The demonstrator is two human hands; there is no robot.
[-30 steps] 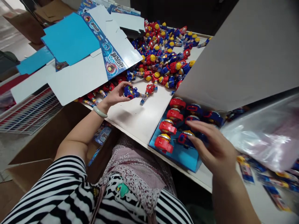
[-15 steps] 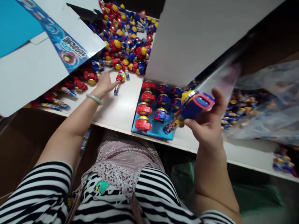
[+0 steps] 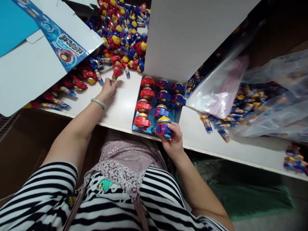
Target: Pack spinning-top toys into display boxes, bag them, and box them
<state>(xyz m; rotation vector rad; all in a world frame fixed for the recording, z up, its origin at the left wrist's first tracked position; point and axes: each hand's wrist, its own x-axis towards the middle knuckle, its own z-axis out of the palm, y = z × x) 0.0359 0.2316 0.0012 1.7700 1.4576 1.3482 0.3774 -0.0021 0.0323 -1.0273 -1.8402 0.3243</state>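
Observation:
My left hand (image 3: 108,88) pinches the clear tube end of a red toy (image 3: 117,70), just above the white table. My right hand (image 3: 174,139) is closed on a blue toy with a yellow top (image 3: 164,127), at the front of the middle column in an open display box (image 3: 135,128). Inside, a left column holds several red toys (image 3: 147,93); the middle and right columns hold blue toys (image 3: 164,96). The box's tall white lid (image 3: 178,38) stands up behind them. My right fingers hide part of the blue toy.
A heap of red and blue toys (image 3: 120,32) lies at the back left. Another open printed box (image 3: 29,67) leans over the left side. Clear plastic bags (image 3: 279,83) and small filled tubes (image 3: 222,133) lie on the right. The table's front edge (image 3: 211,156) runs before me.
My right hand has moved left and down, bringing the blue toy from beside the box into its front middle place. My left hand has taken hold of a red toy.

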